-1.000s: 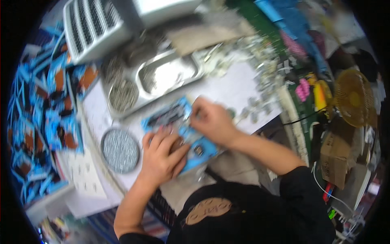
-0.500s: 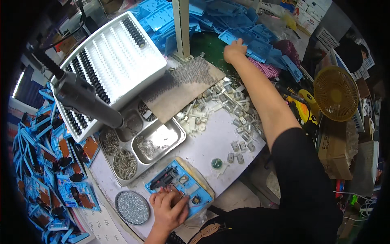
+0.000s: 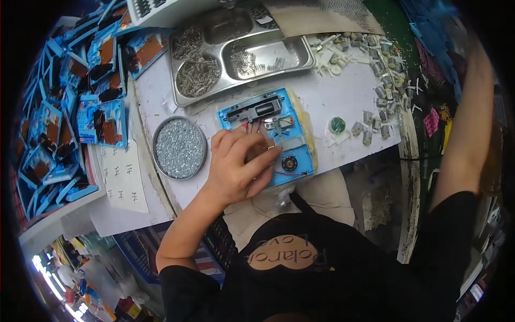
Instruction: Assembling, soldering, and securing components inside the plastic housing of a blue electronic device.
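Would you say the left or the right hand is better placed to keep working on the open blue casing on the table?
Left, probably. The left hand rests on the open blue casing, fingers by its wires. The right arm stretches away toward the upper right, its hand out of view.

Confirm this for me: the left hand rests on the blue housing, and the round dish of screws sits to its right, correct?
Not quite. In the head view the left hand does rest on the blue housing, but the round dish of screws sits to its left, not its right.

Glossy blue plastic casing [image 3: 289, 134], shiny steel tray [image 3: 241, 53] (dented), matt white paper [image 3: 123, 177]
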A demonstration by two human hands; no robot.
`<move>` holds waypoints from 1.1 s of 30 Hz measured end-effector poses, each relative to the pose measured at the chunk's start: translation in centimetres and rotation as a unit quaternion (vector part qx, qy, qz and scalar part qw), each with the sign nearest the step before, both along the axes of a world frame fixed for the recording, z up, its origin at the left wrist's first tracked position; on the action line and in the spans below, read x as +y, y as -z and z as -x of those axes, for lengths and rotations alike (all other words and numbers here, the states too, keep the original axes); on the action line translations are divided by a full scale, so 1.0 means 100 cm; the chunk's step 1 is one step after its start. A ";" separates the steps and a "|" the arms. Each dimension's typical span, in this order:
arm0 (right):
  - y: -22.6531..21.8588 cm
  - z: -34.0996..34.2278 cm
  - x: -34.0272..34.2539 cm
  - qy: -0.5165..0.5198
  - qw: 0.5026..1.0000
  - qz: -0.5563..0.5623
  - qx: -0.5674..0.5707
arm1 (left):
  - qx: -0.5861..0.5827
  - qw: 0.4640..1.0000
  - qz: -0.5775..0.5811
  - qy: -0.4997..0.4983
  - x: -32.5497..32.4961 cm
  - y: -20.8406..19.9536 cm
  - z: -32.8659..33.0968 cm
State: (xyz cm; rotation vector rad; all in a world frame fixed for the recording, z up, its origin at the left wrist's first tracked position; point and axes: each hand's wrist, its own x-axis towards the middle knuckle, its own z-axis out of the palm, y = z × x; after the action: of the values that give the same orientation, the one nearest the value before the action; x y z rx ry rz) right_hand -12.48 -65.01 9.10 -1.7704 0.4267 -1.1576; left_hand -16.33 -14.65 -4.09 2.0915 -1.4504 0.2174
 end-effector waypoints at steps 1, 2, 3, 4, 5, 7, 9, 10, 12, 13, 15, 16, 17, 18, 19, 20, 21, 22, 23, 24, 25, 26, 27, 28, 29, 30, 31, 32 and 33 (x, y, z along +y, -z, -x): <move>0.003 0.016 0.021 -0.029 0.997 -0.051 -0.043 | 0.061 0.997 0.043 -0.030 0.001 -0.001 0.003; 0.007 0.034 0.047 -0.055 0.992 -0.093 -0.071 | 0.123 0.987 0.087 -0.059 0.001 -0.002 0.010; 0.015 0.049 0.078 -0.088 0.983 -0.134 -0.088 | 0.184 0.970 0.127 -0.093 0.001 -0.003 0.017; 0.021 0.068 0.114 -0.117 0.975 -0.166 -0.086 | 0.320 0.929 0.162 -0.090 -0.006 -0.010 0.019; 0.032 0.082 0.152 -0.153 0.967 -0.193 -0.070 | 0.449 0.869 0.191 -0.086 -0.012 -0.024 0.022; 0.062 0.097 0.233 -0.251 0.941 -0.225 -0.022 | 0.637 0.725 0.258 -0.037 -0.017 -0.031 0.025; 0.087 0.110 0.304 -0.330 0.913 -0.238 0.036 | 0.695 0.651 0.297 -0.067 -0.032 -0.034 0.025; 0.088 0.108 0.314 -0.354 0.892 -0.281 0.021 | 0.687 0.646 0.320 -0.090 -0.035 -0.034 0.023; 0.085 0.097 0.307 -0.410 0.847 -0.333 0.051 | 0.660 0.639 0.368 -0.145 -0.036 -0.036 0.021; 0.080 0.090 0.290 -0.435 0.829 -0.338 0.097 | 0.641 0.654 0.374 -0.147 -0.027 -0.038 0.013; 0.079 0.080 0.259 -0.435 0.830 -0.315 0.150 | 0.643 0.682 0.323 -0.129 -0.004 -0.041 -0.003; 0.078 0.078 0.252 -0.435 0.829 -0.304 0.177 | 0.661 0.693 0.265 -0.111 0.011 -0.041 -0.013; 0.075 0.084 0.257 -0.447 0.834 -0.249 0.208 | 0.659 0.706 0.236 -0.108 0.012 -0.041 -0.014; 0.077 0.092 0.261 -0.442 0.841 -0.220 0.222 | 0.654 0.719 0.209 -0.111 0.017 -0.041 -0.013; 0.081 0.100 0.264 -0.434 0.849 -0.190 0.236 | 0.631 0.734 0.213 -0.129 0.015 -0.041 -0.006; 0.086 0.110 0.266 -0.425 0.855 -0.160 0.249 | 0.608 0.750 0.215 -0.146 0.012 -0.041 0.003; 0.092 0.124 0.265 -0.405 0.864 -0.138 0.266 | 0.579 0.763 0.233 -0.169 0.008 -0.033 0.013; 0.103 0.140 0.267 -0.390 0.872 -0.120 0.272 | 0.549 0.775 0.248 -0.191 0.004 -0.024 0.022; 0.113 0.156 0.268 -0.383 0.875 -0.097 0.280 | 0.491 0.823 0.199 -0.206 0.008 -0.012 0.028; 0.124 0.168 0.271 -0.377 0.877 -0.075 0.288 | 0.428 0.864 0.148 -0.219 0.012 -0.006 0.034; 0.132 0.177 0.274 -0.368 0.880 -0.055 0.295 | 0.375 0.887 0.062 -0.262 0.012 -0.012 0.040; 0.139 0.185 0.277 -0.359 0.882 -0.035 0.302 | 0.345 0.902 0.039 -0.256 0.010 -0.010 0.041; 0.143 0.189 0.278 -0.352 0.884 -0.016 0.308 | 0.313 0.916 0.016 -0.252 0.010 -0.007 0.043; 0.144 0.187 0.277 -0.362 0.875 -0.017 0.322 | 0.280 0.927 -0.006 -0.248 0.010 -0.005 0.044; 0.143 0.183 0.275 -0.371 0.865 -0.018 0.336 | 0.269 0.929 -0.001 -0.254 0.009 -0.005 0.044; 0.142 0.179 0.272 -0.379 0.857 -0.019 0.350 | 0.276 0.925 -0.007 -0.259 0.008 -0.005 0.042; 0.142 0.174 0.270 -0.392 0.848 -0.027 0.355 | 0.283 0.922 -0.012 -0.265 0.007 -0.006 0.038; 0.142 0.168 0.268 -0.405 0.840 -0.034 0.360 | 0.289 0.918 -0.018 -0.270 0.008 -0.007 0.036; 0.142 0.163 0.266 -0.418 0.831 -0.041 0.365 | 0.296 0.918 -0.001 -0.265 0.009 -0.004 0.036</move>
State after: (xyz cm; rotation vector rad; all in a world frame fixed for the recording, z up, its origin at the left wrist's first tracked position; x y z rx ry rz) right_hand -28.79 -38.45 -5.14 -1.9522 0.0797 0.1785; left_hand -19.95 -13.71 -3.67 2.2420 -0.5185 -0.2043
